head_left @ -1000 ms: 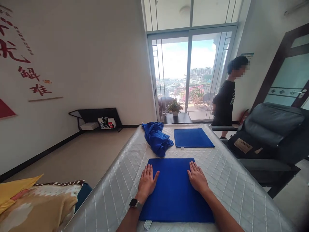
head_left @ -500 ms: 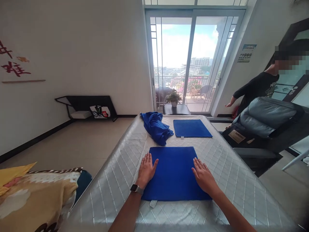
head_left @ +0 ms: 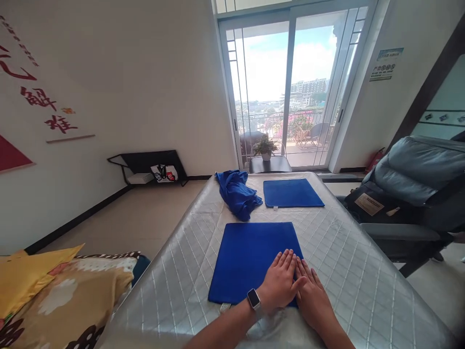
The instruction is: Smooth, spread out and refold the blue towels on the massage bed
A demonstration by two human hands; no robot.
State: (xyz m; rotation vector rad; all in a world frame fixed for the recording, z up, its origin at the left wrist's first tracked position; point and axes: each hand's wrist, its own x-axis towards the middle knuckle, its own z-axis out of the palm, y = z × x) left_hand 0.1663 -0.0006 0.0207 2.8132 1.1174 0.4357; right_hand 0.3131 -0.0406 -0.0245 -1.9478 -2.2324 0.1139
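A blue cloth [head_left: 250,257], folded into a flat rectangle with a small white label at its near edge, lies on the silver quilted cover [head_left: 181,271]. My left hand [head_left: 283,281], with a watch on the wrist, rests flat on the right part of this cloth, fingers stretched out. Beside it, my right hand [head_left: 312,291] lies flat along the cloth's right edge, fingers straight, and the left thumb overlaps it. Neither hand grips anything. Farther back are a second flat blue cloth [head_left: 293,192] and, to its left, a crumpled blue cloth [head_left: 238,194].
A grey-blue recliner [head_left: 410,169] stands at the right, with a dark bag on its seat. Printed pillows [head_left: 72,291] lie at the lower left. Beyond the far edge stands a chair with a potted plant [head_left: 266,147], before a sliding glass door [head_left: 286,92].
My left hand has moved right across the cloth, from its left edge to beside my right hand. My right hand has shifted slightly nearer. The other person has left the view.
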